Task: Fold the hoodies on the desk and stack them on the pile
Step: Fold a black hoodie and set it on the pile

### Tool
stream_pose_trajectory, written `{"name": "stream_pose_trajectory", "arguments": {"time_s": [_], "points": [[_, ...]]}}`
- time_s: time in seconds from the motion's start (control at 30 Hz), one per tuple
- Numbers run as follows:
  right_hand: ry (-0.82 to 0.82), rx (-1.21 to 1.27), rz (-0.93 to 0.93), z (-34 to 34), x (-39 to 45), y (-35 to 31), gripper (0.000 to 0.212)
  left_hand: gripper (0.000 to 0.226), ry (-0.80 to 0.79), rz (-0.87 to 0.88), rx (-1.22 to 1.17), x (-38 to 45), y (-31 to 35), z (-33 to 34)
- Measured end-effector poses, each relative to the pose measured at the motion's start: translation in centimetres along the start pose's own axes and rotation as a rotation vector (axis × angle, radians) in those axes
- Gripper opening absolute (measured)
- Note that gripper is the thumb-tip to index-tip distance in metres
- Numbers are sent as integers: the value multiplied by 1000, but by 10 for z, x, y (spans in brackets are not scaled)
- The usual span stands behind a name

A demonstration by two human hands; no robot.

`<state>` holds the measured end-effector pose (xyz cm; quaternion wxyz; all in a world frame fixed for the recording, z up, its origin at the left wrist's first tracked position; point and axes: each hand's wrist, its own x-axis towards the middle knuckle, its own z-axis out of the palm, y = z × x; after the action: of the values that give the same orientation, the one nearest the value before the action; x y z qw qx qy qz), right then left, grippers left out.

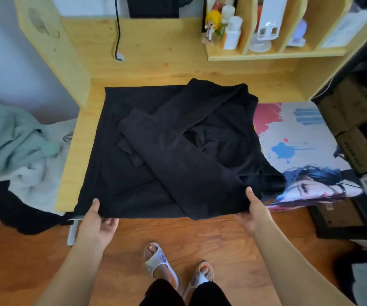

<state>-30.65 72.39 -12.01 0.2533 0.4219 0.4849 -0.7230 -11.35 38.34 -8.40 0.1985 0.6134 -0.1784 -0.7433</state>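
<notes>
A black hoodie lies spread on the wooden desk, its two sleeves crossed over the body. My left hand pinches the near left corner of the hoodie at the desk's front edge, thumb on top and fingers underneath. My right hand pinches the near right edge the same way. To the left of the desk lies a heap of clothes, pale green, grey and black.
A printed mat covers the desk's right part. A shelf unit with bottles and a figurine stands at the back. A black cable hangs at the back. Dark boxes crowd the right side. My sandalled feet stand on the wooden floor.
</notes>
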Motion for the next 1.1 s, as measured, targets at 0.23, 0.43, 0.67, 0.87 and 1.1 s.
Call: {"name": "stream_pose_trajectory", "arguments": {"time_s": [0.23,0.43,0.67,0.87,1.1], "points": [[-71,59,-29,-17,-32,-19,30,16,-47,63,-22,-17,12,-18],[-26,31,-17,-59,-120,-7,11,42,-46,13,-325,-90,-6,-71],[7,91,-21,-58,-166,-19,17,43,-114,102,-447,-126,-1,-82],[-119,100,-127,29,-169,-91,9,25,-244,162,-353,-122,65,3],[-115,126,-184,177,-90,-174,30,33,-388,254,-107,-44,148,156]]}}
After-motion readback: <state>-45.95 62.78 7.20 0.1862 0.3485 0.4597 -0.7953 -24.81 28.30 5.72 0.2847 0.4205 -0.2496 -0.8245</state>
